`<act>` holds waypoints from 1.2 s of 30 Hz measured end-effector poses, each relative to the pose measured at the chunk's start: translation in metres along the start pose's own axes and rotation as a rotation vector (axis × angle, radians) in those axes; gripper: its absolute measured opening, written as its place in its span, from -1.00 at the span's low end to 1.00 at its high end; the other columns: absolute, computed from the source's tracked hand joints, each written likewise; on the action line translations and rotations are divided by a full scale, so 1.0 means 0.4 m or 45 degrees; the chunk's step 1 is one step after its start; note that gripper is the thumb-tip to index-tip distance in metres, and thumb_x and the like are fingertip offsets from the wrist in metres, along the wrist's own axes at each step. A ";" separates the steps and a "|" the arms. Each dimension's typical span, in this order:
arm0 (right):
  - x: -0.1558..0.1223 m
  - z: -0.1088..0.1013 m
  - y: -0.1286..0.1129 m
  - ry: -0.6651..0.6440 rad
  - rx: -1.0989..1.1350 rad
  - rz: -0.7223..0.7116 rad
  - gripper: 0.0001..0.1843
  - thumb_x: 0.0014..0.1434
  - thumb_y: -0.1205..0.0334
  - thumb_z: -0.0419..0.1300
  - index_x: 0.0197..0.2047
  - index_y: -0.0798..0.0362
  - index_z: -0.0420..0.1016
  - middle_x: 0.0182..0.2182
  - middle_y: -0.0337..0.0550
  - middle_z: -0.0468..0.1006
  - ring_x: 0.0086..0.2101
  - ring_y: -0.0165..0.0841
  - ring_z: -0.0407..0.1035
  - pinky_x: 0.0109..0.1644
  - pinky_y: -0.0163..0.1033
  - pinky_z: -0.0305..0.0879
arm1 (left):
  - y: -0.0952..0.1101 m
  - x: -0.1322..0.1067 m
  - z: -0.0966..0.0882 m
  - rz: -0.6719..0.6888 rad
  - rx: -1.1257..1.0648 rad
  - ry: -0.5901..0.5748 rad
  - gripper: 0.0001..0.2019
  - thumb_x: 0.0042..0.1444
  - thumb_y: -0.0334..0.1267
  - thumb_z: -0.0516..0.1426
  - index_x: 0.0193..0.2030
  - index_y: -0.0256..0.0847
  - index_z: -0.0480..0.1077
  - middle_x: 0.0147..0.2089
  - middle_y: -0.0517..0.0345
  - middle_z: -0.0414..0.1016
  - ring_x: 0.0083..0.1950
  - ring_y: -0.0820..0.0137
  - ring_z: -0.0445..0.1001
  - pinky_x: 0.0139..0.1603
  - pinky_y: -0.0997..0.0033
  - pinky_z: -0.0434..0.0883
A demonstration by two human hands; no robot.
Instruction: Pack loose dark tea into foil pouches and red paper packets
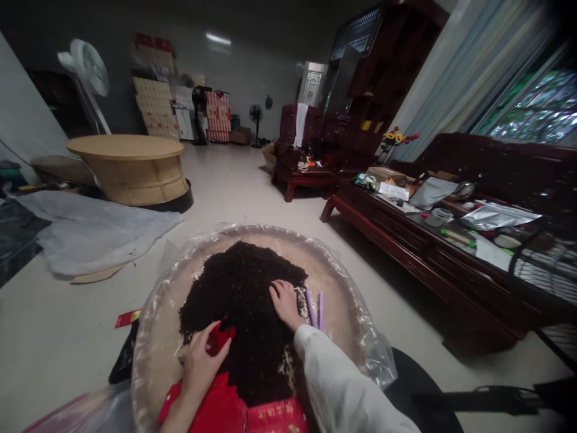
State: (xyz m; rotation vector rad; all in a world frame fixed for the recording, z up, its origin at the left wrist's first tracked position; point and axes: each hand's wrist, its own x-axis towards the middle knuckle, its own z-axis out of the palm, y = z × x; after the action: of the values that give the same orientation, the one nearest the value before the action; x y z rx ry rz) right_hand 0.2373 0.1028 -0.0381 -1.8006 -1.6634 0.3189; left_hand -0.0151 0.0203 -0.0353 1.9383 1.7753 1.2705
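A heap of dark loose tea leaves [241, 300] lies on a round woven tray [336, 276] lined with clear plastic. My right hand [285, 302] rests palm down on the right side of the heap, fingers curled into the leaves. My left hand [201, 358] grips the rim of a red bag [216, 406] at the heap's near edge, fingers closed on it. Two purple sticks [315, 308] lie on the tray just right of my right hand.
A long dark wooden table [406, 240] cluttered with foil bags and packets runs along the right. A big round basket [130, 165] and plastic sheeting [90, 234] sit at left. Fans, stacked boxes and wooden chairs stand at the back.
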 end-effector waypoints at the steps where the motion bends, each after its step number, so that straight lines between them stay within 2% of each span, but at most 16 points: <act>1: -0.010 0.000 -0.014 -0.002 -0.003 -0.020 -0.62 0.29 0.10 -0.01 0.03 0.00 0.52 0.01 -0.01 0.49 0.04 -0.16 0.30 0.15 0.00 0.23 | 0.001 0.000 0.000 0.002 -0.003 0.000 -0.52 -0.01 0.10 0.14 -0.06 -0.20 0.48 -0.44 0.17 0.39 -0.52 0.39 0.35 -0.44 0.38 0.41; 3: -0.031 0.001 -0.045 0.005 -0.009 -0.077 -0.63 0.29 0.16 -0.01 0.05 0.00 0.50 0.01 -0.02 0.49 0.04 -0.18 0.30 0.14 -0.01 0.24 | 0.004 0.000 -0.001 -0.004 -0.005 0.005 -0.51 0.00 0.11 0.14 -0.06 -0.21 0.48 -0.44 0.17 0.39 -0.53 0.39 0.35 -0.43 0.37 0.41; 5: -0.051 0.001 -0.073 0.019 -0.020 -0.212 -0.61 0.31 0.20 -0.05 0.12 -0.02 0.44 0.11 -0.04 0.43 0.14 -0.19 0.21 0.19 -0.01 0.20 | 0.005 0.001 -0.003 -0.014 -0.003 0.005 -0.52 0.00 0.11 0.14 -0.06 -0.20 0.48 -0.44 0.17 0.40 -0.53 0.39 0.35 -0.42 0.37 0.41; 7: -0.069 -0.003 -0.090 0.035 -0.053 -0.393 -0.56 0.34 0.22 -0.09 0.23 -0.05 0.31 0.24 -0.09 0.29 0.27 -0.19 0.02 0.26 0.03 0.09 | 0.006 0.001 -0.006 -0.027 0.002 0.001 -0.52 0.00 0.11 0.14 -0.06 -0.20 0.48 -0.43 0.17 0.41 -0.52 0.38 0.36 -0.42 0.37 0.42; 9: -0.084 -0.014 -0.083 0.055 -0.101 -0.468 -0.50 0.35 0.19 -0.09 0.33 -0.08 0.13 0.34 -0.11 0.09 0.35 -0.16 -0.20 0.31 0.13 -0.04 | 0.008 0.001 -0.009 -0.041 0.006 -0.005 -0.51 0.00 0.11 0.14 -0.06 -0.20 0.48 -0.42 0.16 0.42 -0.51 0.38 0.36 -0.41 0.37 0.42; 10: -0.089 -0.021 -0.070 0.064 -0.120 -0.433 -0.46 0.35 0.15 -0.09 0.37 -0.07 0.05 0.38 -0.09 -0.01 0.36 -0.12 -0.28 0.32 0.19 -0.10 | 0.008 0.001 -0.010 -0.049 0.008 -0.005 -0.51 0.00 0.11 0.14 -0.06 -0.20 0.48 -0.42 0.16 0.42 -0.51 0.38 0.36 -0.41 0.37 0.42; 12: -0.098 -0.037 -0.029 0.041 -0.136 -0.249 -0.38 0.34 0.07 -0.08 0.41 -0.01 -0.08 0.41 0.01 -0.17 0.37 -0.03 -0.37 0.32 0.28 -0.18 | 0.009 0.001 -0.010 -0.056 0.010 -0.001 -0.52 0.00 0.11 0.13 -0.07 -0.19 0.48 -0.43 0.16 0.41 -0.51 0.38 0.36 -0.41 0.37 0.41; 15: -0.113 -0.056 0.037 -0.137 -0.113 0.001 -0.31 0.34 0.00 -0.11 0.43 0.09 -0.17 0.40 0.12 -0.21 0.36 -0.01 -0.36 0.33 0.26 -0.18 | 0.009 0.000 -0.009 -0.042 0.003 -0.002 -0.52 0.00 0.11 0.13 -0.07 -0.20 0.48 -0.43 0.15 0.41 -0.50 0.37 0.36 -0.40 0.37 0.42; 18: -0.134 -0.057 0.055 -0.275 -0.103 -0.059 -0.33 0.36 0.01 -0.16 0.43 0.10 -0.19 0.40 0.10 -0.20 0.37 -0.08 -0.33 0.35 0.19 -0.18 | 0.008 0.000 -0.007 -0.042 0.001 -0.010 -0.52 0.00 0.12 0.13 -0.07 -0.19 0.48 -0.41 0.14 0.43 -0.50 0.37 0.36 -0.39 0.36 0.42; 20: -0.148 -0.045 0.031 -0.261 -0.120 -0.189 -0.32 0.35 0.02 -0.14 0.43 0.10 -0.22 0.41 0.10 -0.25 0.37 -0.10 -0.36 0.36 0.19 -0.20 | 0.008 0.000 -0.006 -0.054 0.002 -0.005 -0.52 0.01 0.13 0.12 -0.07 -0.19 0.48 -0.41 0.13 0.44 -0.50 0.37 0.36 -0.39 0.35 0.42; 25: -0.159 -0.012 -0.090 -0.144 -0.223 -0.390 -0.26 0.29 0.02 0.01 0.42 0.10 -0.13 0.41 0.12 -0.29 0.36 -0.01 -0.47 0.34 0.26 -0.27 | 0.007 0.001 -0.006 -0.073 0.010 0.000 -0.50 0.00 0.13 0.12 -0.06 -0.21 0.47 -0.40 0.13 0.44 -0.50 0.37 0.36 -0.39 0.35 0.41; 29: -0.144 -0.008 -0.174 -0.182 -0.269 -0.552 -0.26 0.23 -0.04 0.10 0.40 -0.03 -0.01 0.41 0.08 -0.27 0.36 0.06 -0.44 0.34 0.29 -0.30 | 0.007 0.001 -0.006 -0.074 0.016 0.014 -0.50 0.01 0.12 0.12 -0.06 -0.22 0.47 -0.38 0.11 0.46 -0.50 0.38 0.36 -0.38 0.35 0.41; 33: -0.135 -0.007 -0.212 -0.264 -0.289 -0.710 -0.32 0.24 -0.07 0.09 0.37 -0.11 0.06 0.41 -0.01 -0.23 0.36 0.04 -0.41 0.34 0.26 -0.29 | 0.005 0.003 -0.008 -0.079 0.018 0.007 -0.52 0.00 0.11 0.12 -0.07 -0.21 0.47 -0.37 0.10 0.48 -0.50 0.37 0.37 -0.39 0.35 0.42; 36: -0.134 -0.002 -0.216 -0.338 -0.313 -0.864 -0.46 0.27 0.00 0.08 0.28 -0.13 0.24 0.40 -0.10 -0.08 0.36 -0.03 -0.31 0.35 0.23 -0.26 | 0.006 0.004 -0.009 -0.088 0.025 0.000 -0.53 0.00 0.10 0.12 -0.07 -0.19 0.47 -0.37 0.10 0.48 -0.50 0.37 0.37 -0.38 0.35 0.42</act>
State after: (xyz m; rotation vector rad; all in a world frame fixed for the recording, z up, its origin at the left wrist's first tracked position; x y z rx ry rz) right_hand 0.1605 0.0495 0.0014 -1.2740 -2.4691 0.0481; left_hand -0.0163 0.0199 -0.0308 1.8698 1.8448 1.2346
